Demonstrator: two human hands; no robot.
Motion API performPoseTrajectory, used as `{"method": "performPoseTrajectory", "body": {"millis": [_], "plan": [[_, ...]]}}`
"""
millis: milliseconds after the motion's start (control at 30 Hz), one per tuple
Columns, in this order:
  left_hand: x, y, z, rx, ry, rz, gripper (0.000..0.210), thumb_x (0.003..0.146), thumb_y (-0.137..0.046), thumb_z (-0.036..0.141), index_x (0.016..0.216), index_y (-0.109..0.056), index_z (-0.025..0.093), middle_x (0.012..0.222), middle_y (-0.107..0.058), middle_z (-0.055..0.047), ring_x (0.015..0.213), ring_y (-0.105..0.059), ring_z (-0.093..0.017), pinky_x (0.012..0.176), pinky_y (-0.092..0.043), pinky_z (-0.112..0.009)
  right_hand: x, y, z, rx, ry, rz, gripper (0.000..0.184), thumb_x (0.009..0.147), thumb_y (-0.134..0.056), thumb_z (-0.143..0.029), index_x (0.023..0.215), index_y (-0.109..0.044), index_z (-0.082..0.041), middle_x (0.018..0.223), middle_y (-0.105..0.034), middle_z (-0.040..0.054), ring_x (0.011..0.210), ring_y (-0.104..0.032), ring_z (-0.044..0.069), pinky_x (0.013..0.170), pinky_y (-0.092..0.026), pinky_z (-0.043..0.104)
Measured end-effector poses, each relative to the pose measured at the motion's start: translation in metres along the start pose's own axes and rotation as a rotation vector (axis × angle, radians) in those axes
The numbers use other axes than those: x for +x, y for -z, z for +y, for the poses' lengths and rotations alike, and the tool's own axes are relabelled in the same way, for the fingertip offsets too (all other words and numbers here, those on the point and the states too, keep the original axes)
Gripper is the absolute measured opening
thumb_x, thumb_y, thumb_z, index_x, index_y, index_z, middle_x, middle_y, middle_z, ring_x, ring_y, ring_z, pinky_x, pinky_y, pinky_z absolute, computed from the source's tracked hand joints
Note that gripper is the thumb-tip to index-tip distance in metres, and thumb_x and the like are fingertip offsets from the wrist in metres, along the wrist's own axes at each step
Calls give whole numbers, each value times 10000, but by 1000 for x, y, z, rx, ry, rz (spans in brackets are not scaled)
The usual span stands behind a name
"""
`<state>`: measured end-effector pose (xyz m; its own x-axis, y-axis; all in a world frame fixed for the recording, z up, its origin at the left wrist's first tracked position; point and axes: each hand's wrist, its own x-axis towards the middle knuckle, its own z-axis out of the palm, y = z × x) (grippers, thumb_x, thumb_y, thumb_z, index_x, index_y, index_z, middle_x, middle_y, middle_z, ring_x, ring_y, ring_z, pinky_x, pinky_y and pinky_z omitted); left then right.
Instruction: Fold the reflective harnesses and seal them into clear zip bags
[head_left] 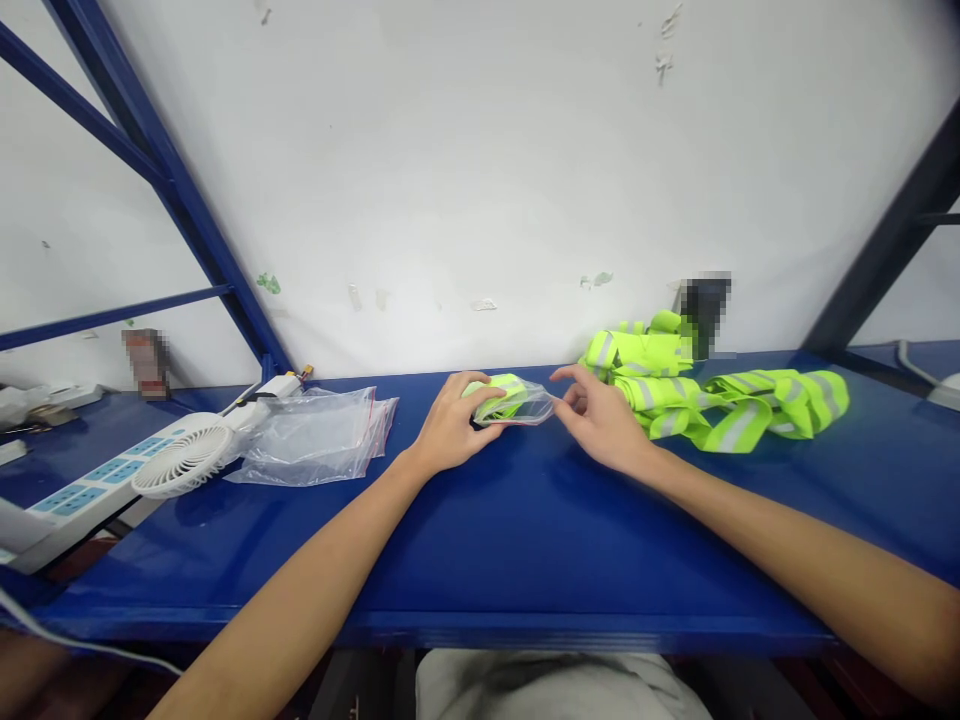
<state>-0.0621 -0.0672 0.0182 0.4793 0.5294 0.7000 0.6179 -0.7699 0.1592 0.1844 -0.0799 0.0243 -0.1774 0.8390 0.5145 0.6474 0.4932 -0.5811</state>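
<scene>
My left hand [455,425] is closed around a clear plastic bag [534,404], thumb below and fingers above. Inside the bag lies a folded neon-yellow reflective strap [507,392], partly covered by my fingers. My right hand [596,415] is at the bag's right end, its index finger raised apart from the thumb. Its thumb side meets the bag's edge; whether it grips the plastic is hard to make out. Just beyond my right hand lies a pile of neon-yellow reflective straps [739,408] with silver bands, some rolled and some loose.
Flat clear bags [307,440] with red edge lines lie on the blue table [480,560] at the left. A white fan [187,458] rests by a power strip [112,480]. Behind the straps stands a blurred dark object [705,312] against the wall. Blue frame posts [176,190] flank the table.
</scene>
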Motion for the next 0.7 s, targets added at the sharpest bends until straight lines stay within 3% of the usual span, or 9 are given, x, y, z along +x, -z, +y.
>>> {"method": "performPoseTrajectory", "body": {"millis": [167,267,333,400,467,533,633,700], "plan": [[1,0,0,30,-10,67,323,861,-685,298,1170,-667,205,1197,-603,-109,1124,-575,-235,980,-500,-427,1,4,4,46,36,93,135,889,-482,-205,996,-563,-201,741,-625,-2,570,-582,149,590,-456,281],[1,-1,6,13,40,164,213,886,-666,331,1053,-699,203,1077,-635,-90,1023,-606,-218,902,-526,-391,-1,8,-1,-15,250,118,250,887,-527,-222,1126,-592,-194,983,-647,78,866,-650,218,789,-526,357],[1,-2,12,-12,27,174,188,898,-657,342,1019,-704,205,1044,-645,-84,985,-614,-208,878,-531,-380,-3,9,-7,-95,416,84,391,859,-600,-241,1247,-580,-203,1236,-593,139,1147,-590,285,978,-484,446],[2,-3,20,-38,-25,155,180,909,-646,343,1011,-703,206,1046,-658,-88,971,-621,-203,869,-531,-376,-4,8,-12,-137,511,48,431,859,-639,-262,1285,-583,-221,1322,-576,146,1257,-532,314,1064,-420,499],[3,-2,32,-85,-60,176,156,927,-621,328,981,-698,204,1003,-680,-82,928,-633,-192,838,-533,-360,-5,7,-16,-73,520,41,300,894,-635,-289,1187,-639,-222,1197,-666,120,1155,-602,290,1030,-442,480],[6,2,44,-158,-48,269,134,922,-625,318,944,-686,200,915,-695,-63,850,-640,-175,792,-534,-338,-5,7,-22,92,455,47,163,919,-628,-326,1012,-682,-203,973,-719,81,929,-667,235,883,-512,396],[11,9,60,-347,78,396,239,821,-743,365,975,-668,198,921,-707,-49,846,-650,-173,773,-539,-314,-6,15,-37,348,302,84,207,890,-670,-382,823,-692,-187,770,-695,36,705,-638,174,670,-508,299],[12,10,65,-571,236,380,395,730,-810,429,1009,-659,194,974,-706,-55,887,-659,-186,732,-545,-288,-5,24,-47,482,195,88,247,853,-705,-416,762,-698,-187,677,-672,14,612,-603,153,587,-478,276]]}}
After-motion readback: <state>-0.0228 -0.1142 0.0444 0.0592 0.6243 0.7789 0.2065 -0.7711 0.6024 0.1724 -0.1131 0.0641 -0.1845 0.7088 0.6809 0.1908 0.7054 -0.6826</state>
